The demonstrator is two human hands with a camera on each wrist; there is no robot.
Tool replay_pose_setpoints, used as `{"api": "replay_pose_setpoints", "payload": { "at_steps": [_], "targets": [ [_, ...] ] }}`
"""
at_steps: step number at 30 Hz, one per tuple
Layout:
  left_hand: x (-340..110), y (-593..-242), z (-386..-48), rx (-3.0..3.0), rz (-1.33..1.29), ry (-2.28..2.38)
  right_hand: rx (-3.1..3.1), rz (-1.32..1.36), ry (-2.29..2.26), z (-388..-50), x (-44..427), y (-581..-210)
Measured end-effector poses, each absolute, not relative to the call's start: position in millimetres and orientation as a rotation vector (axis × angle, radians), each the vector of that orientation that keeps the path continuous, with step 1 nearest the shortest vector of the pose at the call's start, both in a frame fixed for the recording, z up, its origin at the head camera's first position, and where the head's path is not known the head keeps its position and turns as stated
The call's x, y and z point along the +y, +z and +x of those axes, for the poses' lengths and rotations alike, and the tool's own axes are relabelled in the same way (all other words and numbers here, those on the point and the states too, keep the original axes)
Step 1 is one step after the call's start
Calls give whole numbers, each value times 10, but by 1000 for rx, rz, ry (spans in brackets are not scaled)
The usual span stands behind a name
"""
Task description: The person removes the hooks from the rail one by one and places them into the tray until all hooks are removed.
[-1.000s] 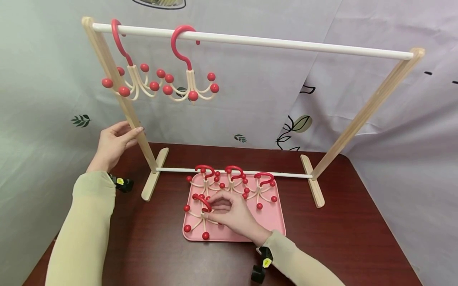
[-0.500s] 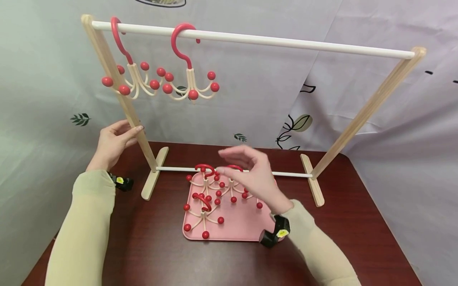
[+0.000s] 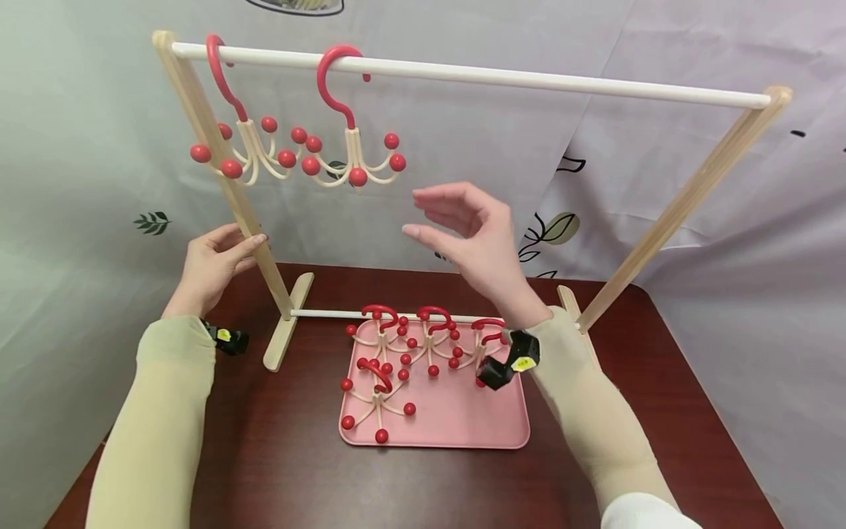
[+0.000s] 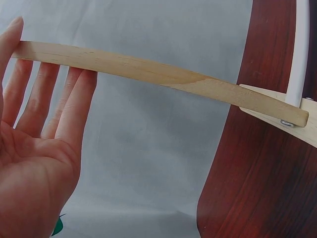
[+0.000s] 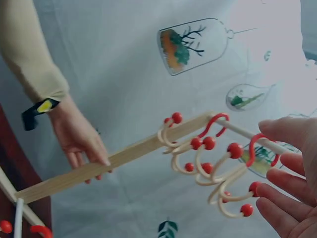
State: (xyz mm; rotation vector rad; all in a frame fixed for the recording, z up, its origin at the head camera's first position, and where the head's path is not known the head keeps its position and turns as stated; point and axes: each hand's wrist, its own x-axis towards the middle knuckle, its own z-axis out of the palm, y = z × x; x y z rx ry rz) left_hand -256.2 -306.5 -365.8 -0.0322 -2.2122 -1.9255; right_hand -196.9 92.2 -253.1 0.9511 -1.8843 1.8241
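My left hand [image 3: 213, 266] pinches the left wooden post [image 4: 148, 69] of a rack, thumb on one side and fingers on the other. My right hand [image 3: 479, 239] hangs in the air below the rack's white top rod [image 3: 529, 77], thumb and fingers spread apart with nothing between them. Left of it, a rotating-style hook hanger [image 3: 353, 150] with a red hook and red-balled arms hangs from the rod. A second such hanger [image 3: 246, 143] hangs nearer the left post. Several more, including a front one [image 3: 378, 400], lie on a pink tray [image 3: 463, 419].
The tray sits on a dark red-brown table [image 3: 277, 455], just in front of the rack's lower white rod [image 3: 324, 314]. A right wooden post [image 3: 687, 198] stands on the far side. A patterned pale cloth [image 3: 423, 147] hangs behind the rack.
My right hand has let go of the front-left hanger on the tray and risen, empty, towards the top rod. That hanger stays on the tray. My left hand keeps its place on the post.
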Motion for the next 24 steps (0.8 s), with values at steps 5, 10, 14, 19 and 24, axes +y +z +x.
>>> {"api": "replay_pose_setpoints", "payload": {
  "at_steps": [5,10,14,19,24],
  "targets": [
    [-3067,-3653,-2565,-2193,-45,-1946,-1869,914,1864,-1934,824,-2236],
    [-3069,-3658,-2568,-2212,-40,-1930,-1868,906,1888,-1965,736,-2042],
    [-3072,-3663,-2568,-2221,-38,-1920,-1868,899,1865,-2012,674,-1910],
    [-3072,-3659,-2563,-2215,-41,-1928,-1867,883,1870,-2086,596,-1775],
    [-3069,-3655,-2558,-2212,-39,-1933,-1882,876,1892,-2165,504,-1692]
  ]
}}
